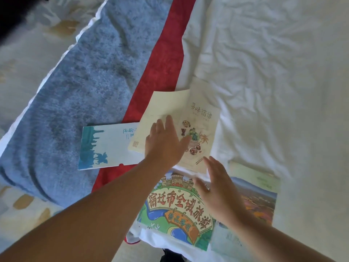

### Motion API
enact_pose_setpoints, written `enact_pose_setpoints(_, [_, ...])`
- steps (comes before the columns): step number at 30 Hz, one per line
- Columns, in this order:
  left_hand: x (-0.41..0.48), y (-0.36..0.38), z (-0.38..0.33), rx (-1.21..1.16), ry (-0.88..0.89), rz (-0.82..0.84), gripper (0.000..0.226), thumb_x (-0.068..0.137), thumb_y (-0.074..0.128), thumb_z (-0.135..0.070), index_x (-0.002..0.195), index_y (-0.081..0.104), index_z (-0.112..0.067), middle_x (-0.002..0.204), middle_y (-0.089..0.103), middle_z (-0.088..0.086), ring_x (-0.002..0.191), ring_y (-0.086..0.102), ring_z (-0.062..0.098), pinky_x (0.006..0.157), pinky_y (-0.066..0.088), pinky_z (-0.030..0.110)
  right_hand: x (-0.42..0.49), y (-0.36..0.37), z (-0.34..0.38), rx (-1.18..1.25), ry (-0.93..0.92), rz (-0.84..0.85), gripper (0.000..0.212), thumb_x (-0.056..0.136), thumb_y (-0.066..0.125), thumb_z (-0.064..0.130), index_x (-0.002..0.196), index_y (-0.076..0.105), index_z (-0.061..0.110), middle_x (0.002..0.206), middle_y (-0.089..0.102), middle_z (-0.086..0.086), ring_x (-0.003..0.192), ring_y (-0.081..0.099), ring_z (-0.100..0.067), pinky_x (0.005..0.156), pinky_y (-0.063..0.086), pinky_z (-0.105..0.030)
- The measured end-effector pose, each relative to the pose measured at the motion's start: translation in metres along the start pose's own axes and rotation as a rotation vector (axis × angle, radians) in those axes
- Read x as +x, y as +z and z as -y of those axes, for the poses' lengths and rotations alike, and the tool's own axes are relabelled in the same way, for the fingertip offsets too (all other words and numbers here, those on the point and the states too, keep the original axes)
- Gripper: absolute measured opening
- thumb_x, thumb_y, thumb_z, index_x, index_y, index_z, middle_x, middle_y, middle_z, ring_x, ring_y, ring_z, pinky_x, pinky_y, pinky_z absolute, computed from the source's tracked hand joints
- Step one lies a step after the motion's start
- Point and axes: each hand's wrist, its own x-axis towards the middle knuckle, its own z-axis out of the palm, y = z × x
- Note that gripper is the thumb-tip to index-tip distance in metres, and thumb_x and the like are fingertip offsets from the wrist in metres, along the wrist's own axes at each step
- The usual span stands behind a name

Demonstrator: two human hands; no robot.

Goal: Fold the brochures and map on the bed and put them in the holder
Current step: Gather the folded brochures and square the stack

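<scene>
Now the left hand (166,146) presses flat, fingers straight, on the cream food brochure (200,110) lying on the bed (283,72). The right hand (217,186), fingers loose and holding nothing, is over the colourful map (170,207). A blue brochure (105,146) lies just beside.

We look down on a bed (245,129) that fills most of the view. Its crumpled white sheet (273,63) spreads from twelve round to four o'clock, bright and nearly washed out in soft, even light. A red band (164,59) runs diagonally from twelve o'clock toward seven. A mottled blue blanket (85,91) lies against its nine o'clock edge. Beyond the blanket, at ten and eight o'clock, we see a pale surface (28,214) with tan patches; carpet or cloth, we cannot tell. A dark shape (11,12) sits in the eleven o'clock corner.
</scene>
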Motion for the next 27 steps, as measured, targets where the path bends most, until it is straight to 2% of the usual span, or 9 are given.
enact_pose_setpoints(5, [0.025,0.007,-0.010,0.063,-0.149,0.064,0.069,0.097,0.044,-0.048,0.149,0.017,-0.011,0.147,0.033,0.021,0.135,0.035,0.036,0.099,0.042,0.053,0.026,-0.021,-0.001,0.132,0.133,0.012,0.073,0.099,0.037,0.055,0.157,0.009,0.022,0.165,0.008,0.005,0.150,0.003,-0.008,0.119,0.007,-0.029])
enact_pose_setpoints(9, [0.029,0.008,-0.007,0.192,-0.117,0.046,0.045,0.102,0.037,-0.036,0.139,0.029,-0.013,0.128,0.051,0.016,0.113,0.055,0.034,0.081,0.048,0.046,0.031,-0.017,0.002,0.192,0.175,0.126,0.078,0.096,0.034,0.063,0.157,0.002,0.026,0.165,0.002,0.007,0.151,0.002,-0.010,0.119,0.007,-0.035])
enact_pose_setpoints(14, [0.023,-0.009,-0.010,0.142,-0.115,-0.058,0.031,0.102,0.034,-0.026,0.130,0.043,-0.015,0.108,0.063,0.014,0.096,0.062,0.034,0.069,0.043,0.038,0.045,-0.013,0.015,0.310,0.202,0.205,0.081,0.095,0.031,0.068,0.157,0.000,0.028,0.165,-0.003,0.009,0.150,0.000,-0.009,0.118,0.007,-0.033])
enact_pose_setpoints(18, [0.001,-0.040,-0.020,0.053,0.032,-0.238,0.032,0.102,0.034,-0.026,0.129,0.047,-0.017,0.088,0.062,0.009,0.079,0.057,0.030,0.065,0.041,0.036,0.047,-0.023,0.024,0.414,0.159,0.166,0.081,0.093,0.034,0.069,0.156,-0.002,0.033,0.164,-0.006,0.014,0.149,-0.002,-0.004,0.112,0.010,-0.027])
enact_pose_setpoints(20, [-0.016,-0.051,-0.031,-0.084,0.138,-0.284,0.029,0.100,0.036,-0.025,0.124,0.052,-0.020,0.085,0.065,0.001,0.080,0.063,0.023,0.061,0.044,0.031,0.048,-0.034,0.028,0.477,0.137,0.104,0.080,0.093,0.036,0.068,0.155,-0.001,0.036,0.163,-0.004,0.016,0.149,0.000,-0.003,0.107,0.011,-0.024])
enact_pose_setpoints(21, [-0.023,-0.056,-0.038,-0.198,0.161,-0.268,0.025,0.099,0.038,-0.023,0.116,0.057,-0.022,0.078,0.063,-0.007,0.075,0.064,0.011,0.057,0.044,0.026,0.048,-0.041,0.031,0.505,0.110,0.057,0.077,0.093,0.037,0.067,0.155,0.002,0.037,0.164,0.002,0.014,0.149,0.005,-0.004,0.109,0.012,-0.026])
enact_pose_setpoints(23, [-0.034,-0.060,-0.051,-0.484,0.138,-0.189,0.020,0.098,0.043,-0.021,0.095,0.061,-0.030,0.076,0.065,-0.009,0.071,0.063,0.001,0.051,0.044,0.014,0.048,-0.056,0.036,0.595,0.026,-0.056,0.060,0.096,0.042,0.059,0.149,0.021,0.040,0.155,0.034,0.009,0.143,0.032,-0.011,0.114,0.029,-0.037])
enact_pose_setpoints(25, [-0.041,-0.058,-0.060,-0.765,0.055,-0.098,0.025,0.098,0.046,-0.021,0.092,0.067,-0.033,0.084,0.070,-0.012,0.074,0.067,0.006,0.062,0.056,0.028,0.044,-0.071,0.034,0.679,0.004,-0.152,0.034,0.098,0.047,0.046,0.129,0.035,0.042,0.131,0.055,0.014,0.122,0.054,-0.009,0.097,0.049,-0.037])
enact_pose_setpoints(27, [-0.047,-0.051,-0.064,-1.075,-0.058,0.048,0.030,0.098,0.047,-0.017,0.096,0.071,-0.036,0.093,0.075,-0.003,0.084,0.072,0.021,0.071,0.059,0.044,0.040,-0.083,0.022,0.723,0.038,-0.186,0.029,0.100,0.046,0.040,0.126,0.035,0.046,0.114,0.060,0.021,0.104,0.064,-0.003,0.078,0.057,-0.027])
